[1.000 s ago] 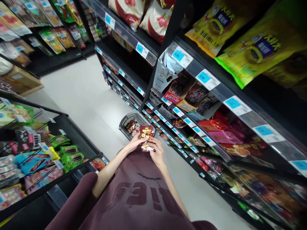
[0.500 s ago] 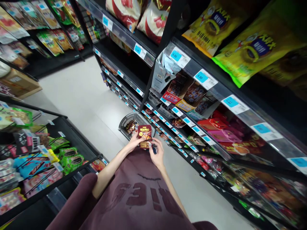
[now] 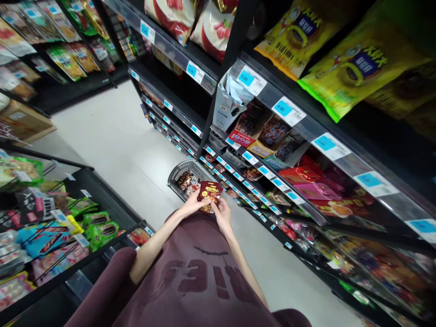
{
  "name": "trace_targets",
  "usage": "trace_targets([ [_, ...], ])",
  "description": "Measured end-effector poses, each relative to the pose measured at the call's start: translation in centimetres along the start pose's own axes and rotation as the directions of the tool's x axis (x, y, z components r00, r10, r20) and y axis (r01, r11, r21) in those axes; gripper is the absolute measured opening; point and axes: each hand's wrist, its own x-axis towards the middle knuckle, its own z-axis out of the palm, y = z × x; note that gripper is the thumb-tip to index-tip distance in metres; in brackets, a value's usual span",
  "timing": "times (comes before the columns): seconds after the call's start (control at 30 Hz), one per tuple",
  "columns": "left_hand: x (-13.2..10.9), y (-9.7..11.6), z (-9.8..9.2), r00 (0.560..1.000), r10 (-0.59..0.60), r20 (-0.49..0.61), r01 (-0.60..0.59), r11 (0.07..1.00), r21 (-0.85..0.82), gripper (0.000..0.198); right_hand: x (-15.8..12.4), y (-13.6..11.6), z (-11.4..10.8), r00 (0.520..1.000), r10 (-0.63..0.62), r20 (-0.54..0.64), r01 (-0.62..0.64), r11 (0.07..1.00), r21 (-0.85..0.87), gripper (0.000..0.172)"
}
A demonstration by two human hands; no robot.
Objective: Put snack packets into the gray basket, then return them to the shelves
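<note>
A dark red snack box (image 3: pixel 209 190) with yellow lettering is between my hands, in front of my body. Its left edge is gripped by my left hand (image 3: pixel 191 202), the thumb lying on the front. At the lower right, the fingers of my right hand (image 3: pixel 222 212) pinch the box's edge. Just beyond the box, a grey plastic shopping basket (image 3: pixel 171 176) stands on the floor, partly covered by the box. Several small wrapped snack packs (image 3: pixel 186 182) lie inside the basket.
Tall black shelving with price tags rises on my right, bearing yellow snack bags (image 3: pixel 361 68) and boxed snacks (image 3: pixel 269 131). A lower rack of packets (image 3: pixel 47 236) stands to my left. Pale floor (image 3: pixel 112 122) runs between them, with a cardboard box (image 3: pixel 25 122) further left.
The snack box has turned and tilted in my hands, its top swinging to the right. My right hand's fingers have closed in on its edge. The basket stays in place.
</note>
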Motion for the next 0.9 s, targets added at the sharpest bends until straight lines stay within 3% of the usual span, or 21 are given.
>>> trace_targets([
  [0.2, 0.6, -0.4, 0.3, 0.970, 0.082, -0.229, -0.010, 0.955, 0.296, 0.073, 0.3, 0.0, -0.3, 0.993, -0.054, -0.102, 0.044, 0.995, -0.094, 0.031],
  [0.3, 0.6, -0.1, 0.8, 0.943, 0.154, -0.295, -0.037, 0.929, 0.368, 0.068, 0.2, -0.1, 0.1, 0.987, -0.074, -0.143, 0.059, 0.993, -0.105, 0.033],
  [0.4, 0.3, 0.9, 1.3, 0.930, 0.242, -0.278, -0.117, 0.909, 0.401, 0.049, -0.1, -0.3, 0.3, 0.978, -0.130, -0.166, 0.106, 0.984, -0.146, 0.033],
  [0.5, -0.1, 2.0, 1.4, 0.941, 0.300, -0.159, -0.219, 0.894, 0.390, 0.030, -0.3, -0.8, 0.1, 0.962, -0.249, -0.113, 0.218, 0.948, -0.230, 0.032],
  [0.63, -0.3, 2.2, 1.2, 0.984, 0.141, -0.105, -0.114, 0.967, 0.229, 0.044, -0.5, -1.7, -0.2, 0.935, -0.353, 0.029, 0.340, 0.872, -0.351, 0.025],
  [0.73, -0.5, 1.8, 1.1, 0.991, 0.015, -0.133, -0.015, 1.000, -0.005, 0.056, -0.6, -2.3, -0.1, 0.928, -0.370, 0.039, 0.350, 0.835, -0.424, 0.023],
  [0.8, -0.8, 1.5, 1.2, 0.993, -0.094, -0.068, 0.073, 0.961, -0.267, 0.062, -0.7, -2.6, 0.1, 0.916, -0.401, 0.032, 0.371, 0.812, -0.450, 0.021],
  [0.9, -1.5, 1.6, 1.4, 0.975, -0.208, 0.083, 0.219, 0.814, -0.538, 0.066, -1.0, -2.9, 0.5, 0.881, -0.472, 0.035, 0.435, 0.776, -0.456, 0.017],
])
